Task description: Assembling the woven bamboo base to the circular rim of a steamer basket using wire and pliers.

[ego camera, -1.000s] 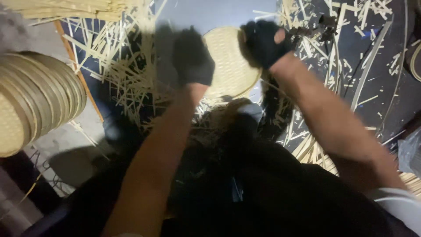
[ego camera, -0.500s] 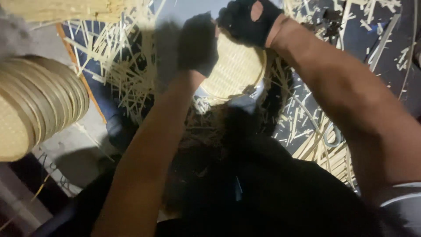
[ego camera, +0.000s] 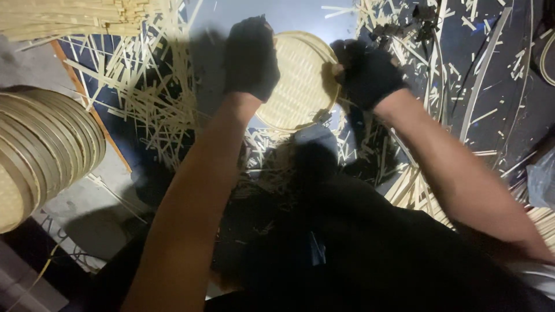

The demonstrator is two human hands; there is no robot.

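Head view, round woven bamboo tray (ego camera: pixel 298 81) at 12 o'clock, gloved left hand (ego camera: pixel 250 58) clamped on its 9 o'clock rim, gloved right hand (ego camera: pixel 365 72) gripping the 3 o'clock rim, stacked trays (ego camera: pixel 43 153) at 9 o'clock.

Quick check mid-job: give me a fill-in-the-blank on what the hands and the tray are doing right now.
1. Both hands wear ____ gloves.
2. The left hand and the right hand grip a round woven ____ tray by opposite edges.
3. A stack of similar trays lies on the person's ____ side.
4. Loose bamboo strips litter the ____ beneath the tray.

Missing words: black; bamboo; left; floor
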